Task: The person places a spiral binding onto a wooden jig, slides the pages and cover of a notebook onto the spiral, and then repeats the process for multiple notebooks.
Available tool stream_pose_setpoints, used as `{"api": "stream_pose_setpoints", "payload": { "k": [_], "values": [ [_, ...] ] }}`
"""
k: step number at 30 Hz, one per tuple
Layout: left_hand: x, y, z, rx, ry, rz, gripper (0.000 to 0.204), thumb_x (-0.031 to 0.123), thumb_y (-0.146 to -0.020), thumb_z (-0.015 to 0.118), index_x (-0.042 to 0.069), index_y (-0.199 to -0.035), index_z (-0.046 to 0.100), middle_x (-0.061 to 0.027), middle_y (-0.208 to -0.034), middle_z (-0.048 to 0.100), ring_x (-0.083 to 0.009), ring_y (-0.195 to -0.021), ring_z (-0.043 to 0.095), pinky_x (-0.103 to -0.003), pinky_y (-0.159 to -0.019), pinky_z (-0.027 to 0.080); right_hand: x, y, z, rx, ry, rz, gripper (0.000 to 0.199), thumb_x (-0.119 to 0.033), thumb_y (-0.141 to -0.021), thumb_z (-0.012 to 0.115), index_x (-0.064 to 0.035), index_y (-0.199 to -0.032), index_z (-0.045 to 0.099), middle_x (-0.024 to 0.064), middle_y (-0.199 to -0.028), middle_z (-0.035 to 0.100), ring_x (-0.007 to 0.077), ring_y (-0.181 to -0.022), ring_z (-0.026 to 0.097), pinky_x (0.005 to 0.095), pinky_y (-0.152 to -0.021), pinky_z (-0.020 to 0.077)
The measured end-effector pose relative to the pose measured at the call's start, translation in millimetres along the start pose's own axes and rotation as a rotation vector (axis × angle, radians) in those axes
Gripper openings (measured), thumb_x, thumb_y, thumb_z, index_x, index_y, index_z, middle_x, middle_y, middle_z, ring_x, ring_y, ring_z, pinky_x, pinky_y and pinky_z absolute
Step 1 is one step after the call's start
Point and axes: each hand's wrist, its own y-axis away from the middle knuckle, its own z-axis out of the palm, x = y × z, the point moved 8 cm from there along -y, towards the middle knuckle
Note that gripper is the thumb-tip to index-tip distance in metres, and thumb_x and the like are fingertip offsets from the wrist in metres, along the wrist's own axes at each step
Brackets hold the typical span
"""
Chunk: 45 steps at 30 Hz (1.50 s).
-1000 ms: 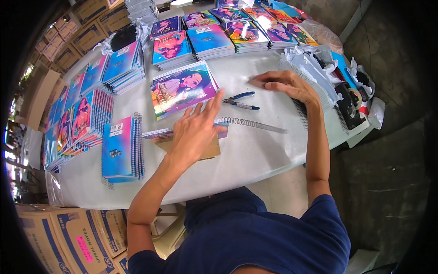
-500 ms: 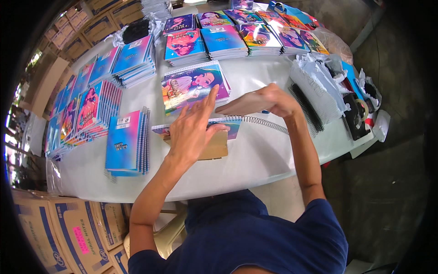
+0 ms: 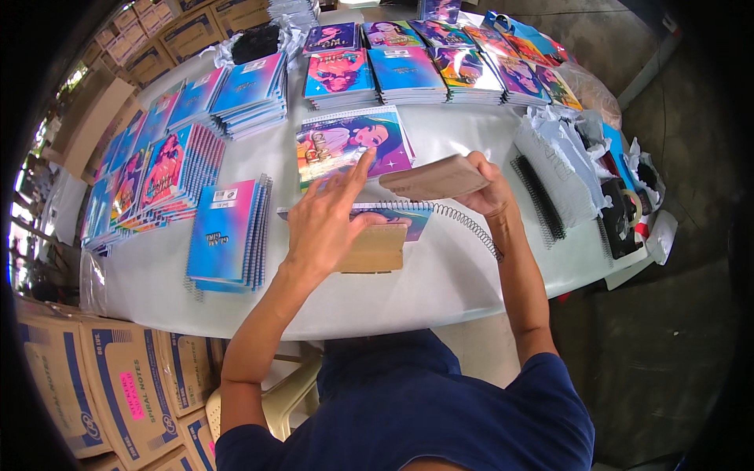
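My left hand (image 3: 323, 228) grips a spiral notebook (image 3: 416, 222) held on edge, thumb on its near face and fingers over the far side. A dark wire coil (image 3: 463, 220) runs along the notebook's top edge and trails off to the right, curving down beside my right forearm. Between my right thumb and fingers is a flat brown board (image 3: 436, 177); my right hand (image 3: 491, 188) holds it tilted just above the coil. Below my left thumb a brown cardboard-like block (image 3: 373, 250) stands against the notebook.
Beyond my hands lies a small stack of illustrated notebooks (image 3: 357, 141). Several bound notebooks (image 3: 224, 231) sit at left, with more stacks (image 3: 404, 71) at the back. Loose black coils (image 3: 538, 192) rest beside torn wrapping (image 3: 558, 169) at right. Cartons (image 3: 126, 385) stand lower left.
The view has shifted slightly, so the table appears farther right. The trailing coil now droops lower by my right forearm. Both hands keep their holds.
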Motion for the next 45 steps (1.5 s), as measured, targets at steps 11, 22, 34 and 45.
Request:
{"api": "stream_pose_setpoints", "payload": {
  "k": [11, 22, 34, 45],
  "values": [
    [-12, 8, -11, 0.011, -0.039, -0.013, 0.098, 0.035, -0.065, 0.079, 0.026, -0.149, 0.027, -0.0091, -0.12, 0.064, -0.0283, -0.11, 0.061, -0.051, -0.1, 0.041, 28, -23, -17, 0.022, 0.414, 0.16, 0.034, -0.028, -0.086, 0.069, 0.0042, -0.096, 0.07, 0.0191, -0.112, 0.065, 0.0248, -0.106, 0.06, 0.0379, -0.093, 0.0453],
    [-29, 16, -19, 0.043, -0.094, -0.048, 0.098, 0.039, -0.063, 0.079, 0.023, -0.147, 0.032, -0.0067, -0.12, 0.064, -0.0347, -0.115, 0.057, -0.056, -0.101, 0.035, 35, -44, 15, 0.013, 0.351, 0.195, 0.043, -0.037, -0.083, 0.071, 0.0028, -0.097, 0.071, 0.015, -0.107, 0.068, 0.0238, -0.107, 0.06, 0.0375, -0.094, 0.0452],
    [-70, 36, -29, 0.241, 0.466, -0.213, 0.106, 0.012, -0.059, 0.085, 0.014, -0.149, 0.027, -0.0122, -0.149, 0.037, -0.0349, -0.133, 0.041, -0.045, -0.103, 0.042, 47, -78, 29, -0.123, 0.757, 0.228, 0.034, -0.027, -0.086, 0.068, 0.0067, -0.094, 0.069, 0.0174, -0.113, 0.065, 0.026, -0.111, 0.058, 0.0403, -0.098, 0.0417],
    [-107, 55, 1, 0.284, 1.125, -0.425, 0.105, -0.003, -0.069, 0.078, 0.018, -0.152, 0.017, -0.0166, -0.147, 0.037, -0.0296, -0.13, 0.045, -0.032, -0.091, 0.053, 57, -97, 30, -0.15, 0.765, 0.242, 0.044, -0.035, -0.085, 0.069, 0.0015, -0.11, 0.068, 0.0125, -0.113, 0.066, 0.0192, -0.107, 0.06, 0.0349, -0.097, 0.0432]
  ]
}}
